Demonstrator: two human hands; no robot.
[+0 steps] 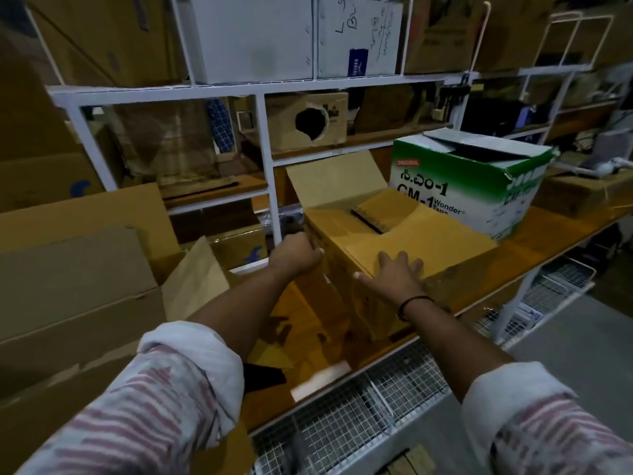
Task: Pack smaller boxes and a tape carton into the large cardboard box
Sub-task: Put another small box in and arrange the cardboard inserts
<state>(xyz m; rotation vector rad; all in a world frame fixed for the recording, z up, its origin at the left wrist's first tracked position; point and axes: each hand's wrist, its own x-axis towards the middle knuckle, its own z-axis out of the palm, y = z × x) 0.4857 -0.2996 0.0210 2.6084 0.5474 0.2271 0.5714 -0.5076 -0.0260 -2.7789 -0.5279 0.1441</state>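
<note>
A brown cardboard box [404, 234] stands on the orange table, its top flaps partly folded with a dark gap in the middle and one flap standing up at the back. My left hand [296, 255] grips the box's near left top corner. My right hand [397, 272] lies flat on the front top flap, fingers spread and thumb over the edge. A green and white tape carton [479, 186] marked "CM-1 Wonder Tape" stands just behind and to the right, its top flaps loose. To the left sits a large open cardboard box [78, 286].
The orange table [548, 241] runs to the right, with a flat brown box [575, 190] at its far end. White metal shelving [267, 159] full of cartons rises behind. Wire mesh baskets [376, 406] hang under the table's front edge.
</note>
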